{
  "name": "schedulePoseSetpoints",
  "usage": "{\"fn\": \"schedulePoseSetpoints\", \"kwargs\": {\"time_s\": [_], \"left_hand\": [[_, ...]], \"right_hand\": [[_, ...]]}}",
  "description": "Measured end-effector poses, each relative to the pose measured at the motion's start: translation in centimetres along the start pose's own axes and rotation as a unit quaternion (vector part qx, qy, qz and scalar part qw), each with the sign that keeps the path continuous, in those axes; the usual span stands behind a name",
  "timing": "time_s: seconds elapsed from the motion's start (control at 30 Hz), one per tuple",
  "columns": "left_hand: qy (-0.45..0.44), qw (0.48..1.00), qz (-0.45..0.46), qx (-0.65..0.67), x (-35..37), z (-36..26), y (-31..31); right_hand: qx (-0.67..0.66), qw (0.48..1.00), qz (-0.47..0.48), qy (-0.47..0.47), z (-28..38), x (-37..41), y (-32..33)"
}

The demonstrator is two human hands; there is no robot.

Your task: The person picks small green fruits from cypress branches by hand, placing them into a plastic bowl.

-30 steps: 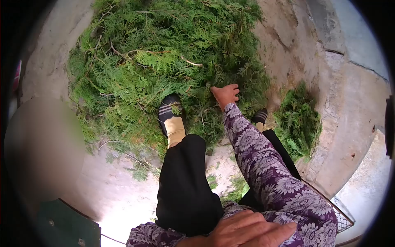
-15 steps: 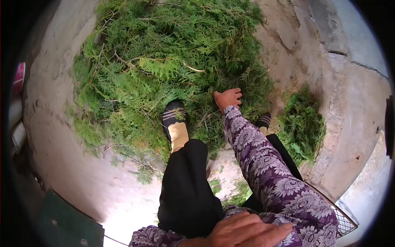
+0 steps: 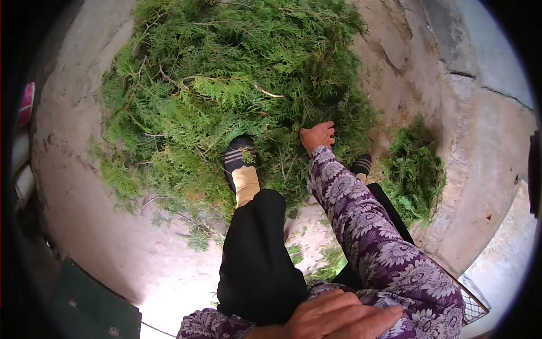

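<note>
A large heap of cut green evergreen branches [image 3: 226,107] with flat, feathery sprigs spreads over the ground in front of me. My right hand [image 3: 318,137] reaches down to the heap's near right side. Its fingers are curled into the sprigs and look closed on some of them; the fingertips are partly hidden. Across my lap, at the bottom of the view, lies my left hand [image 3: 344,316]. It holds nothing, and its fingers stretch flat over the patterned purple cloth.
A smaller clump of evergreen sprigs [image 3: 415,172] lies to the right. My shoes [image 3: 240,152] stand at the heap's near edge, one on each side of my reaching arm's line. A dark green panel [image 3: 93,305] sits at lower left, a wire mesh [image 3: 473,304] at lower right.
My right hand has shifted slightly right, and its fingers have drawn in closer together. My left hand stays where it was.
</note>
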State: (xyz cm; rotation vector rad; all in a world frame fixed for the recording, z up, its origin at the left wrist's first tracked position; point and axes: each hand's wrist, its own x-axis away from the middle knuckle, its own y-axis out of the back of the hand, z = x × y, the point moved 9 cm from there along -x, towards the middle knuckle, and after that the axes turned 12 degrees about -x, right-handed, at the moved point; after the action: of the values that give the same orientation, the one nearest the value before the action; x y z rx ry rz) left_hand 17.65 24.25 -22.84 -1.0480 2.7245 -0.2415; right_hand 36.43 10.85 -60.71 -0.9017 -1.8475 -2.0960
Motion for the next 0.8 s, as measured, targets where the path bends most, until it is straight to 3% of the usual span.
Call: {"fn": "schedulePoseSetpoints", "kwargs": {"time_s": [0.17, 0.4, 0.43, 0.5, 0.53, 0.57, 0.6, 0.67, 0.7, 0.73, 0.77, 0.8], "left_hand": [[0.012, 0.999, 0.001, 0.03, 0.1, -0.1, 0.6], [-0.016, 1.0, -0.015, 0.019, 0.1, -0.6, 1.3], [-0.015, 1.0, -0.001, 0.013, -0.1, -0.6, 1.2], [-0.01, 1.0, 0.009, 0.016, -0.4, -0.8, 1.3], [-0.004, 1.0, 0.02, 0.016, -0.5, -0.8, 1.1], [-0.004, 1.0, 0.022, 0.019, -0.4, -0.8, 0.9], [-0.005, 1.0, 0.016, 0.026, -0.4, -0.8, 0.9], [-0.007, 0.999, 0.012, 0.036, -0.4, -0.7, 0.7], [-0.011, 0.999, 0.003, 0.039, -0.3, -0.7, 0.7], [-0.014, 0.999, -0.006, 0.042, -0.3, -0.7, 0.7], [-0.015, 0.999, -0.004, 0.046, -0.4, -0.7, 0.6], [-0.017, 0.999, 0.004, 0.048, -0.4, -0.7, 0.6]], "right_hand": [[-0.026, 0.998, 0.014, 0.06, -1.8, -0.9, -0.1], [-0.226, 0.96, -0.039, 0.161, -4.5, -1.4, 2.3], [-0.225, 0.96, -0.04, 0.161, -5.4, -1.7, 2.6], [-0.381, 0.9, 0.005, 0.211, -8.0, -4.1, 2.1], [-0.381, 0.907, 0.009, 0.181, -13.8, -10.7, -1.6], [-0.381, 0.907, 0.006, 0.179, -14.3, -10.7, -0.6], [-0.333, 0.894, -0.033, 0.299, -12.5, -8.6, 2.1], [-0.215, 0.819, -0.108, 0.52, -9.4, -2.7, 6.7], [-0.214, 0.82, -0.112, 0.52, -8.0, -0.2, 8.8], [-0.446, 0.826, 0.025, 0.343, -8.1, 0.0, 9.9], [-0.633, 0.746, 0.16, 0.132, -9.1, 0.3, 8.1], [-0.659, 0.716, 0.184, 0.143, -10.9, -0.8, 8.4]]}}
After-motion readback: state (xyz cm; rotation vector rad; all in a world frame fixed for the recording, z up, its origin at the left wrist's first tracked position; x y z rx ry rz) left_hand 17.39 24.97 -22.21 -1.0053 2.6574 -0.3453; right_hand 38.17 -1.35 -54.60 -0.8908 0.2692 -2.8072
